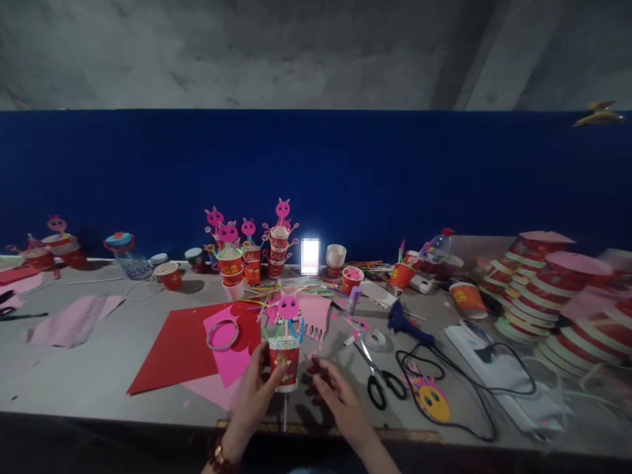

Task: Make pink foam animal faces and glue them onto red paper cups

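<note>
My left hand (257,388) is closed round the left side of a red paper cup (285,363), near the table's front edge. A pink paper animal face (288,307) with ears and eyes rises above the cup, with green and blue pipe cleaners at its sides. Below the cup a thin white stick (285,411) pokes out. Just right of the cup, my right hand (340,398) has its fingers apart and holds nothing. Black-handled scissors (378,375) lie to the right of that hand.
Red card (182,342) and a tape ring (222,334) lie left. At the back stand finished-looking cup figures (230,263) and a lit phone-like screen (311,257). A blue glue gun (407,322), black cable, power strip (498,375) and stacked paper cups (553,296) crowd the right.
</note>
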### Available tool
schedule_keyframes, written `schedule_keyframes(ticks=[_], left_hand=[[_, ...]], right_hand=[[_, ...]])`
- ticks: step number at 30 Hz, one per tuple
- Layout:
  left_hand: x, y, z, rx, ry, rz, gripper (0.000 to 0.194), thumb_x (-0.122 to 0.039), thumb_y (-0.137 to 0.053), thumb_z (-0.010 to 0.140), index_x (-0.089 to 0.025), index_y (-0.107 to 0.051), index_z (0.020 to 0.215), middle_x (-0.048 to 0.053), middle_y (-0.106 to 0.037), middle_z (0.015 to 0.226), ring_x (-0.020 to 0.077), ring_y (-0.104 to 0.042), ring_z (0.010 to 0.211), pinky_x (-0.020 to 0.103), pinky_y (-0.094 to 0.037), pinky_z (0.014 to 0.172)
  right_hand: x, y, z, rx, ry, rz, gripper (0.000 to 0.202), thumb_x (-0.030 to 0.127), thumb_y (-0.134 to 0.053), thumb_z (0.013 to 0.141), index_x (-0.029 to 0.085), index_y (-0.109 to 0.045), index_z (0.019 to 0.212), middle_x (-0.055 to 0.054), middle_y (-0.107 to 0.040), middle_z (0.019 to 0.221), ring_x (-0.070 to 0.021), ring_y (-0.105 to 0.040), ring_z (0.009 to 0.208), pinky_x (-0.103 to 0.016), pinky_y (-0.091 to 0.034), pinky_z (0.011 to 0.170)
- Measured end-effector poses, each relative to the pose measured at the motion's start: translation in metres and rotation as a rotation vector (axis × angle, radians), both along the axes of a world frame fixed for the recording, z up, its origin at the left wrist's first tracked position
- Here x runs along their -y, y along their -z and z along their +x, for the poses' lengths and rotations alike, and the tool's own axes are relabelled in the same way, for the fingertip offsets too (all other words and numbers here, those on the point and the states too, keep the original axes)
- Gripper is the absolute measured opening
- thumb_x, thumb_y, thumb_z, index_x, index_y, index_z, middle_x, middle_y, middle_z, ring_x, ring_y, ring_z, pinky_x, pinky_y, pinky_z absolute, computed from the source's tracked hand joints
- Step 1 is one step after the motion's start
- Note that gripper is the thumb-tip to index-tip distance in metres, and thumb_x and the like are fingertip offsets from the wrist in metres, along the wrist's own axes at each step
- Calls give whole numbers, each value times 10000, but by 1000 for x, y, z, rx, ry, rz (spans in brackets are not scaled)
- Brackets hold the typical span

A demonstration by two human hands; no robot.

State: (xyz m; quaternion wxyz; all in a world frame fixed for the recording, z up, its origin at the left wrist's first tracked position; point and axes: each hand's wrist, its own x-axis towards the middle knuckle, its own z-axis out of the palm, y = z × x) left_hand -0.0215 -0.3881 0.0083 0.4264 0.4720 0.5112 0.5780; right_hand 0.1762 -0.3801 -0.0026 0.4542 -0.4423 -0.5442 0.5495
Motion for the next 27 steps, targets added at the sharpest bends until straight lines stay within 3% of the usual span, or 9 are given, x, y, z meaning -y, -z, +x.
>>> schedule_keyframes(ticks=[4,7,13,16,19,23,27], left_hand=[[-16,-4,-25,-61,-20,-10,535,-481,-688,815,-198,-464,1210,126,-712,1138,295,-703,1022,415,-593,818],[-25,-6,-43,-130,-74,-32,504,-523,-647,834,-192,-486,1178,117,-723,1089,291,-710,983,407,-592,789],[-30,-9,-66,-309,-134,-75,592,-562,-665,800,-176,-517,1223,151,-705,1164,323,-696,1032,391,-598,717],[-31,-10,-76,-300,-170,-54,548,-555,-656,814,-191,-535,1205,127,-722,1130,308,-701,1048,388,-597,785],[-31,-11,-85,-275,-244,-43,508,-560,-653,812,-214,-563,1172,97,-749,1039,307,-729,974,371,-606,731],[-28,-14,-77,-268,-259,-47,475,-529,-650,823,-207,-581,1165,105,-752,1055,296,-729,969,371,-597,778],[-25,-20,-47,-246,-54,-55,459,-442,-605,889,-216,-522,1280,137,-686,1245,284,-675,1114,384,-568,889]], right_hand=[[2,9,9,191,27,65,562,652,-604,828,181,-697,1120,-120,-741,958,-252,-701,787,-358,-585,701],[6,8,11,269,8,117,487,608,-565,876,192,-714,1080,-118,-747,979,-239,-694,795,-330,-569,704],[-1,11,9,199,5,52,517,663,-584,839,196,-727,1005,-78,-737,849,-206,-668,693,-291,-558,616],[-10,13,7,134,26,-19,546,709,-590,806,206,-726,970,-30,-683,715,-164,-608,559,-255,-509,515],[-14,10,6,155,20,-41,543,711,-607,789,212,-731,963,-22,-656,690,-160,-587,544,-244,-479,475],[-13,6,6,210,-1,-37,515,693,-604,800,223,-741,960,-45,-683,721,-189,-618,605,-259,-502,501],[-16,10,7,185,8,-109,505,697,-633,771,247,-740,974,-38,-686,704,-197,-625,615,-251,-503,483]])
